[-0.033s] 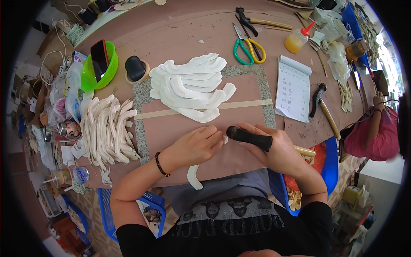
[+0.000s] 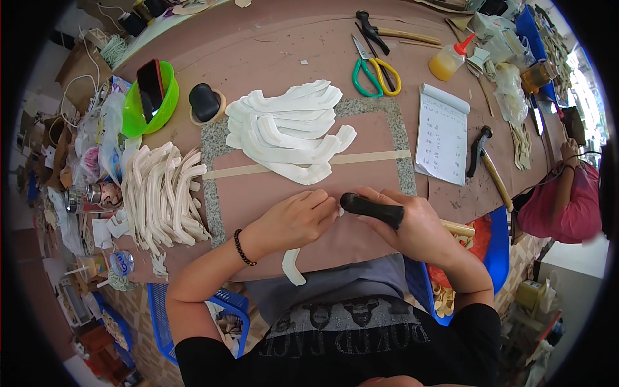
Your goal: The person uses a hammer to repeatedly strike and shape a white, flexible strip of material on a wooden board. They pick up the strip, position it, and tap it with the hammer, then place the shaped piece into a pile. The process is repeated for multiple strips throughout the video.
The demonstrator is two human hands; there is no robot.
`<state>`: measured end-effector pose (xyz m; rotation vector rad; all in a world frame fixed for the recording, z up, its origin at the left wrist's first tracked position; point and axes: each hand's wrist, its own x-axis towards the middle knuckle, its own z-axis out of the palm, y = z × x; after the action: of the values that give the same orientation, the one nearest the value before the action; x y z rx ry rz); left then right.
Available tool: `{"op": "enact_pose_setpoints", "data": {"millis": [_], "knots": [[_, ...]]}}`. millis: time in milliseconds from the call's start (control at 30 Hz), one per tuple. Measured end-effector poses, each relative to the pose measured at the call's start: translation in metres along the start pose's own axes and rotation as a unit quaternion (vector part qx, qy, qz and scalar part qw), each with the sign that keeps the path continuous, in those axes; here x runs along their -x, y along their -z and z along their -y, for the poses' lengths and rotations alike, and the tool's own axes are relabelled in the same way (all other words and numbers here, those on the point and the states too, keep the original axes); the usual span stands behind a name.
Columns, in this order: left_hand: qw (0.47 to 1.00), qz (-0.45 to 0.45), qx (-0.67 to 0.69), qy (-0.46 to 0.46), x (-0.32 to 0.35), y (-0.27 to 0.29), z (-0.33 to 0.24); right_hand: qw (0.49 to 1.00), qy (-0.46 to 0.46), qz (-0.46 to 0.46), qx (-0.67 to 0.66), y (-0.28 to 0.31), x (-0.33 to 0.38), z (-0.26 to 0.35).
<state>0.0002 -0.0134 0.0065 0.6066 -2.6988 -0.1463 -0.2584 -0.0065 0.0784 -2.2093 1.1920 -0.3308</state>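
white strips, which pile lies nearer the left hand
The folded pile at the mat's left edge, left of the left hand; the flat pile lies farther up the mat.

Clutter around a brown worktop (image 2: 271, 45)

Upper left, a green bowl (image 2: 138, 113) holds a phone (image 2: 150, 80), with a black knob (image 2: 205, 102) just beside it. Top centre lie scissors (image 2: 374, 69); a glue bottle (image 2: 447, 62) sits upper right, with a notepad (image 2: 442, 134) and a hammer (image 2: 487, 164) below it.

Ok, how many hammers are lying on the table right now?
2. One hammer lies at the far edge beside the scissors. The other hammer lies right of the notepad, near the table's right edge. More could be hidden in the clutter.
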Motion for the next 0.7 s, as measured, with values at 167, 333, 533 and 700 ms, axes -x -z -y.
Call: {"op": "enact_pose_setpoints", "data": {"millis": [167, 333, 533, 700], "knots": [[0.999, 0.008, -0.023, 0.023, 0.004, 0.007, -0.006, 1.000, 0.021, -0.010, 0.004, 0.007, -0.002, 0.007], [0.991, -0.035, 0.094, 0.084, 0.017, -0.007, -0.005, 0.999, 0.001, 0.032, 0.007, 0.001, -0.008, 0.005], [0.992, -0.078, 0.053, 0.087, 0.020, -0.012, -0.009, 1.000, -0.015, 0.004, -0.024, 0.006, -0.013, 0.017], [0.989, -0.086, 0.057, 0.103, 0.023, -0.011, -0.012, 0.999, 0.000, 0.027, 0.017, 0.002, -0.015, 0.010]]}}
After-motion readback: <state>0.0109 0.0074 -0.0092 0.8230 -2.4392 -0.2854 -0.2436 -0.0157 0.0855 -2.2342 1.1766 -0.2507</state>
